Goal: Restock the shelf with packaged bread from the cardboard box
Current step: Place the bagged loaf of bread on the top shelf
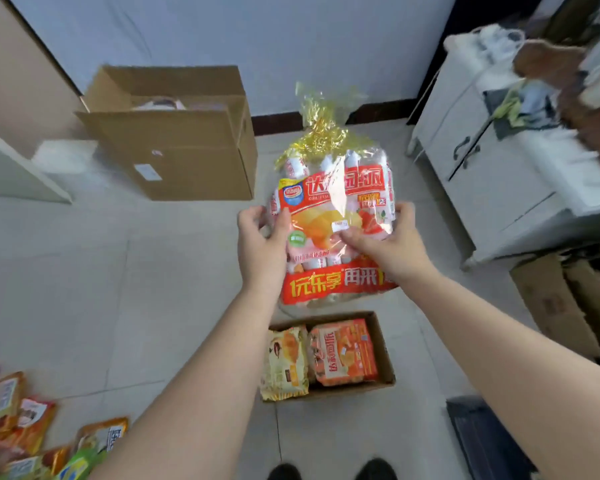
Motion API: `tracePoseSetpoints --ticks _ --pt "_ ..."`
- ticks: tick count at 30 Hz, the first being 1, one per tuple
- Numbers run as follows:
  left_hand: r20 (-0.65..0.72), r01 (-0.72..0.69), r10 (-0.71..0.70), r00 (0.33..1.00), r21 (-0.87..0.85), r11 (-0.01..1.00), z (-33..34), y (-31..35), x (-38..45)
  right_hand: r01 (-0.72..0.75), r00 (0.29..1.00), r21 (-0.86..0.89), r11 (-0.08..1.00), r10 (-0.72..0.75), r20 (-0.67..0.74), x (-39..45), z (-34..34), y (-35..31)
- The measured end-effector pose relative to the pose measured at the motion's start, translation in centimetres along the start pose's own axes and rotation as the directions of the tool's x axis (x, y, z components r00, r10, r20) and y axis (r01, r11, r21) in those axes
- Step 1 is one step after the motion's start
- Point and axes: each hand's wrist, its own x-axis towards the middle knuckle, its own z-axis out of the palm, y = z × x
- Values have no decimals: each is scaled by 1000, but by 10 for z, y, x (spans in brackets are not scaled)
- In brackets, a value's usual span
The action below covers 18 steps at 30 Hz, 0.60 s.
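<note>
Plastic bag: we are holding a large clear bread bag (333,216), red-printed and tied at the top with a gold ribbon, up in the air directly above the small cardboard box (385,355).
Left hand: our left hand (262,244) is curling round the bag's left edge, thumb on the front face.
Right hand: our right hand (385,242) is gripping the bag's right side, fingers across the front near a white sticker; two hands probably because the bag is wide and slack.
Box contents: a yellow bread pack (284,365) and an orange one (343,351) are lying in the box, awaiting their turn.
Shelf: packets (32,427) far left of the box are likely marking the shelf; we cannot tell for sure.
Larger carton: a bigger open carton (174,133) is standing beyond the box, to its left.
</note>
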Motion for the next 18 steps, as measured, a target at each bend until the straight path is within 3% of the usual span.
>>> tracePoseSetpoints --ticks 5,8,13,18 --pt "221 -291 270 937 68 954 41 161 -43 132 953 119 984 -93 -288 -28 -91 -116" --pt "253 -399 370 894 73 914 69 227 -75 251 889 98 963 -190 -418 -49 -143 -171" --pt "287 -488 460 840 30 872 108 304 -116 394 778 0 919 -333 -533 -95 -216 -235" --pt "374 -583 577 726 -110 805 142 362 -152 395 686 -107 913 -370 -626 -139 -273 -270"
